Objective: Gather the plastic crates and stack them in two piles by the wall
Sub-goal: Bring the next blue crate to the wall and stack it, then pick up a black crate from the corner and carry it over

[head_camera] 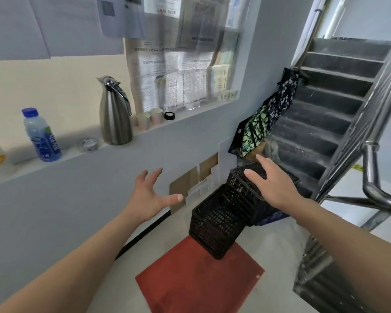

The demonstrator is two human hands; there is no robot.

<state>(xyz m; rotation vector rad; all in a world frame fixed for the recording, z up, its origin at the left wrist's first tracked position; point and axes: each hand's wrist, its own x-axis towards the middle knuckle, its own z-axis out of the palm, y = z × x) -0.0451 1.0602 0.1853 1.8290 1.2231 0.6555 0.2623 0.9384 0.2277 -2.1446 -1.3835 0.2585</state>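
Two piles of black plastic lattice crates stand on the floor beside the grey wall. The nearer pile (215, 224) rests partly on a red mat. The farther pile (242, 184) is taller and sits at the foot of the stairs. My left hand (152, 195) hovers open with fingers spread, left of the piles and above the floor. My right hand (271, 184) is open too, palm down, over the top crate of the farther pile and hiding part of its rim. Neither hand holds anything.
A red mat (199, 279) lies on the pale floor. Grey stairs (321, 123) with a steel handrail (375, 172) rise at right, patterned bags (257, 129) leaning at their foot. On the wall ledge stand a water bottle (41, 135), tape roll, steel jug (114, 111) and cups. Cardboard sheets lean on the wall.
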